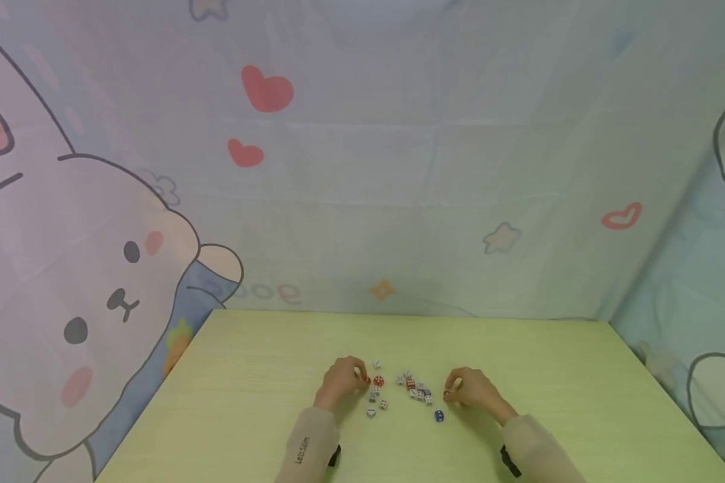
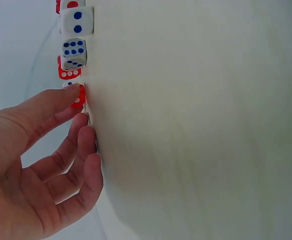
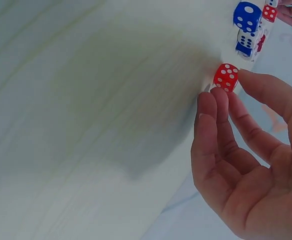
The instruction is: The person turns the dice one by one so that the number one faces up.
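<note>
My left hand (image 1: 342, 378) pinches a red die (image 2: 79, 97) between thumb and forefinger, at the left edge of a loose group of dice. My right hand (image 1: 472, 388) holds another red die (image 3: 226, 77) by thumb and fingertips, to the right of a second cluster. In the left group lie several white dice (image 1: 371, 412) and one red die (image 1: 378, 381). White dice crowd the right cluster around a red die (image 1: 411, 384). A blue die (image 1: 439, 416) lies apart, nearer the person, just left of the right hand.
A pale yellow-green table (image 1: 248, 349) bears all the dice. Behind it hangs a printed cloth backdrop (image 1: 362, 221) with hearts, stars and a large rabbit; another cloth hangs along the right side.
</note>
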Demonstrator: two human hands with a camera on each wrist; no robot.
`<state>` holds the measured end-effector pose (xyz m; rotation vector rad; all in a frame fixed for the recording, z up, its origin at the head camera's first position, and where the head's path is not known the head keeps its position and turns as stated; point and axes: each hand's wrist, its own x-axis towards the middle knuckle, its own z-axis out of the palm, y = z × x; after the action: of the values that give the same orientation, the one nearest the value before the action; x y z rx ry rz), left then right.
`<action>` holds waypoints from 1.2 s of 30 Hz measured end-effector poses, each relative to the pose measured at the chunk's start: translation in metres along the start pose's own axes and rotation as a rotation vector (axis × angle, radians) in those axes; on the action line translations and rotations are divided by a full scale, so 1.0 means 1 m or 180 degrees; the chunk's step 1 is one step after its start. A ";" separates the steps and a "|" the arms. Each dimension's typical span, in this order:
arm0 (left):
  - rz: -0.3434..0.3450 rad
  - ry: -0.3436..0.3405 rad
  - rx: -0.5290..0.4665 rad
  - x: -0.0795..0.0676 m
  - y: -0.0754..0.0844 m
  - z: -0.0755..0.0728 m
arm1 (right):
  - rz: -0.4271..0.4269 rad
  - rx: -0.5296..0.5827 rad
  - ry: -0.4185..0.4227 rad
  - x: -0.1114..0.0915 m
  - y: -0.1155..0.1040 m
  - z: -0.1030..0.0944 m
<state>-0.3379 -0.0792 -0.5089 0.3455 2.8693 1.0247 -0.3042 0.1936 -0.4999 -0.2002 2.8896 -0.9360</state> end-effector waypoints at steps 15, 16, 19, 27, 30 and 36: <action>0.0102 -0.0114 -0.0137 0.002 -0.003 -0.003 | -0.0091 0.0448 -0.0244 -0.002 0.001 -0.007; 0.0093 -0.0117 -0.0135 0.002 -0.003 -0.003 | -0.0108 0.0452 -0.0259 -0.002 0.001 -0.007; 0.0090 -0.0105 -0.0143 0.003 -0.004 -0.002 | -0.0148 0.0441 -0.0280 -0.002 0.001 -0.008; 0.0100 -0.0083 -0.0128 0.003 -0.004 -0.001 | -0.0177 0.0480 -0.0305 0.002 0.002 -0.007; 0.0087 -0.0087 -0.0143 0.002 -0.003 -0.001 | -0.0123 0.0415 -0.0249 0.006 0.005 -0.006; 0.0078 -0.0079 -0.0184 0.001 0.000 -0.002 | -0.0033 0.0266 -0.0076 0.017 0.013 -0.006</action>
<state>-0.3393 -0.0800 -0.5077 0.3873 2.8138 1.0966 -0.3229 0.2052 -0.5036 -0.2183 2.8237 -1.0461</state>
